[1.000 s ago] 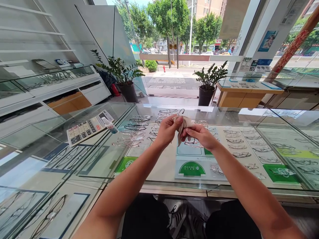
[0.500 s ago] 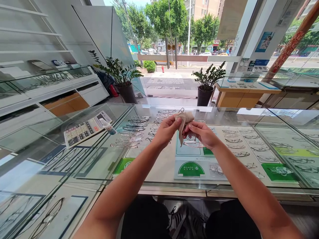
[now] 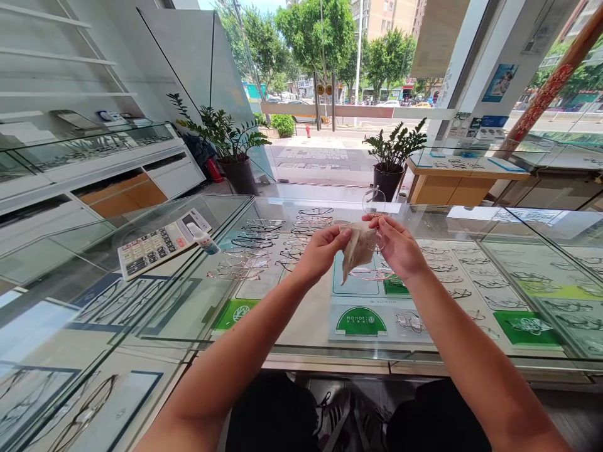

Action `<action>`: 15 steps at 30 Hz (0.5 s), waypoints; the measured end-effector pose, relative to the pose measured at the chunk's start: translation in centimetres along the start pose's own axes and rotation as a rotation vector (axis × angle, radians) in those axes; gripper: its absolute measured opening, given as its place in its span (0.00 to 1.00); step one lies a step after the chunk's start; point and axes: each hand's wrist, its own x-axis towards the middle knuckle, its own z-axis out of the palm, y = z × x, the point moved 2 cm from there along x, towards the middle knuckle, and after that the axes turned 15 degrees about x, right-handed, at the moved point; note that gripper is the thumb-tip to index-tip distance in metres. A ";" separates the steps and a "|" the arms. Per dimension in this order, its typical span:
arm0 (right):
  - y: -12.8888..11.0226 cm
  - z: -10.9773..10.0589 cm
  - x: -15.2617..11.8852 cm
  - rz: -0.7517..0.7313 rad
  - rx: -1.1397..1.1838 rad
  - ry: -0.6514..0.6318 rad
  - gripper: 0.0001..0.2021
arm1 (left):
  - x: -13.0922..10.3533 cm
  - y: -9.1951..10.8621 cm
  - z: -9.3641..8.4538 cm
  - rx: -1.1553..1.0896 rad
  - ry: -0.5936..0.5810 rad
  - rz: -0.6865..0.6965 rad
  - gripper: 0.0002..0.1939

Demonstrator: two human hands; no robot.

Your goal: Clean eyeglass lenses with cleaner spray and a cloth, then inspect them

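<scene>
My left hand (image 3: pixel 325 248) pinches a beige cleaning cloth (image 3: pixel 358 246) that hangs down in folds above the glass counter (image 3: pixel 292 342). In my right hand (image 3: pixel 399 246) is a pair of thin-rimmed eyeglasses (image 3: pixel 374 201), its fingers closed around the middle of the frame. One round lens stands up above the fingers; the other shows below them, beside the cloth. Both hands are close together, and the cloth's right edge lies against or just by the glasses. Beneath the hands, a pair of pinkish eyeglasses (image 3: pixel 372 274) is visible at the counter.
On the left of the counter lie a calculator (image 3: pixel 162 245) and a small white bottle (image 3: pixel 205 240). Rows of eyeglasses (image 3: pixel 257 242) fill the display. Potted plants (image 3: pixel 389 179) stand beyond the counter, before a glass door (image 3: pixel 324 107).
My right hand has moved right and turned, bringing the glasses out of the cloth so that a lens points up. My left hand still grips the cloth, now spread wider.
</scene>
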 end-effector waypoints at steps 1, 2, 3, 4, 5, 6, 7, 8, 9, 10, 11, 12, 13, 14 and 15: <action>0.0 0.1 0.0 0.004 -0.007 -0.010 0.14 | -0.1 0.1 0.1 0.011 -0.006 -0.005 0.24; 0.0 0.2 -0.1 0.003 -0.018 -0.017 0.14 | -0.2 0.1 0.1 0.019 -0.011 -0.007 0.24; 0.0 0.2 -0.1 0.000 -0.028 -0.020 0.15 | -0.2 0.2 0.1 0.022 -0.021 -0.007 0.24; 0.1 0.3 -0.1 -0.002 -0.034 -0.022 0.15 | -0.3 0.2 0.1 0.020 -0.037 -0.004 0.23; 0.1 0.3 -0.1 -0.001 -0.034 -0.023 0.15 | -0.3 0.3 0.1 0.014 -0.057 0.001 0.23; 0.3 0.3 -0.1 0.004 -0.032 -0.024 0.16 | -0.3 0.2 0.2 0.006 -0.077 0.004 0.23; 0.4 0.3 -0.1 0.012 -0.031 -0.027 0.16 | -0.3 0.2 0.2 -0.001 -0.095 0.005 0.23; 0.6 0.3 -0.1 0.021 -0.029 -0.032 0.15 | -0.3 0.1 0.3 -0.007 -0.105 0.005 0.23; 0.8 0.3 -0.2 0.029 -0.024 -0.035 0.15 | -0.3 0.0 0.4 -0.012 -0.113 0.005 0.24; 1.1 0.3 -0.2 0.038 -0.015 -0.037 0.15 | -0.3 -0.1 0.5 -0.015 -0.118 0.004 0.24; 1.3 0.3 -0.3 0.046 -0.003 -0.037 0.14 | -0.3 -0.2 0.6 -0.016 -0.123 0.003 0.24; 1.5 0.3 -0.3 0.055 0.012 -0.035 0.14 | -0.3 -0.3 0.7 -0.018 -0.127 0.003 0.24; 1.6 0.3 -0.4 0.064 0.028 -0.031 0.13 | -0.3 -0.3 0.7 -0.022 -0.131 0.002 0.24; 1.8 0.3 -0.5 0.073 0.041 -0.028 0.13 | -0.4 -0.3 0.8 -0.026 -0.135 0.000 0.24; 1.9 0.3 -0.5 0.080 0.051 -0.026 0.12 | -0.4 -0.2 0.9 -0.032 -0.139 -0.001 0.24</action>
